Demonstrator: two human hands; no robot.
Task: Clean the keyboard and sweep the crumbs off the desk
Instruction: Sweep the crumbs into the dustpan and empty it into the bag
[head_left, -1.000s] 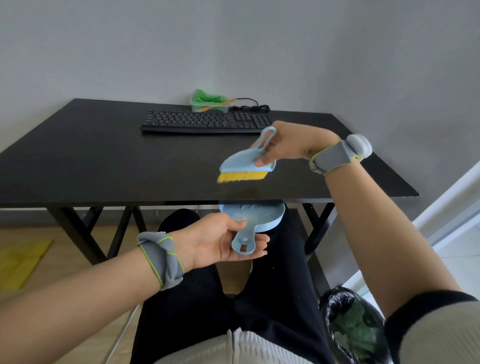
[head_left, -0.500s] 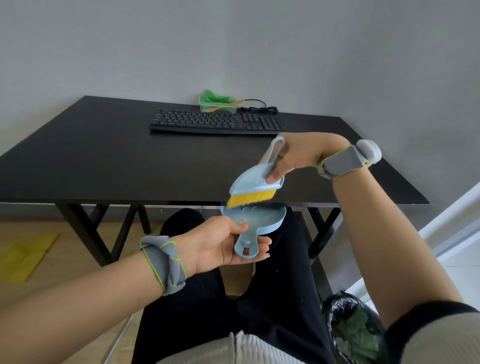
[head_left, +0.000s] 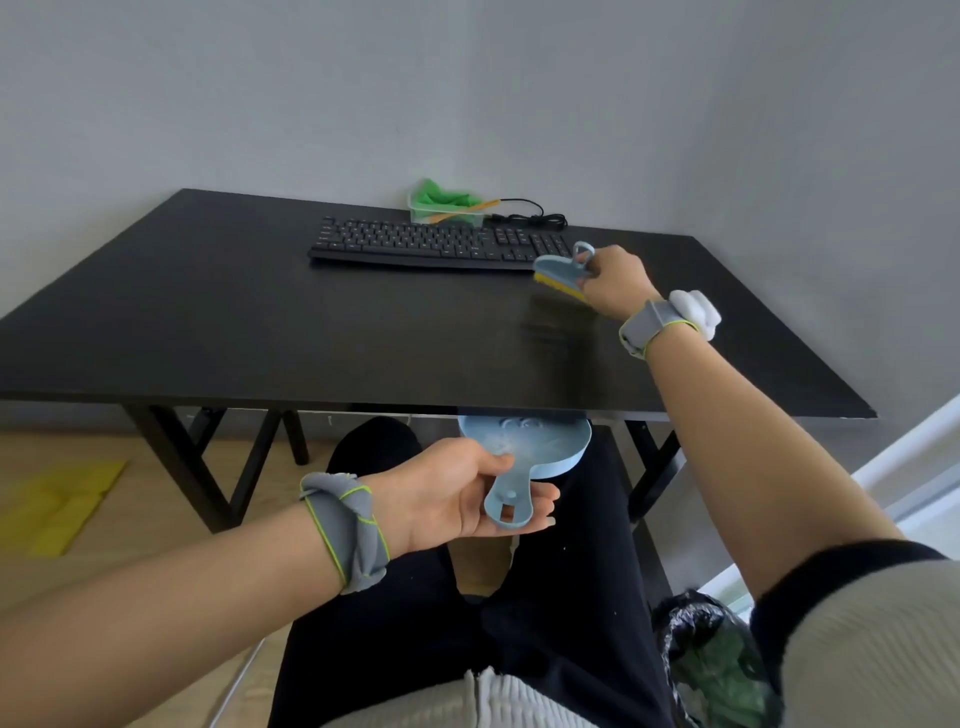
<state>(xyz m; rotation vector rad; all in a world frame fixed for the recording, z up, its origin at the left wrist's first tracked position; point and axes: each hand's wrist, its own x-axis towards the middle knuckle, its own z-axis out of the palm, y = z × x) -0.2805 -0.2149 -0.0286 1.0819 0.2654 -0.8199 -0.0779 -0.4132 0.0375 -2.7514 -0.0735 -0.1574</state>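
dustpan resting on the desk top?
No. The left hand holds the dustpan by its handle below the desk's front edge, while the right hand holds the brush up on the top.

Soft even daylight – faint sheen on desk (head_left: 363, 322); wide-angle bowing at edges, slight overall softness.

blue brush (head_left: 563, 271), yellow bristles; black desk (head_left: 311, 322).

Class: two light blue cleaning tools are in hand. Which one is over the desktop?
The brush with yellow bristles, in the right hand; the dustpan sits below the desk edge.
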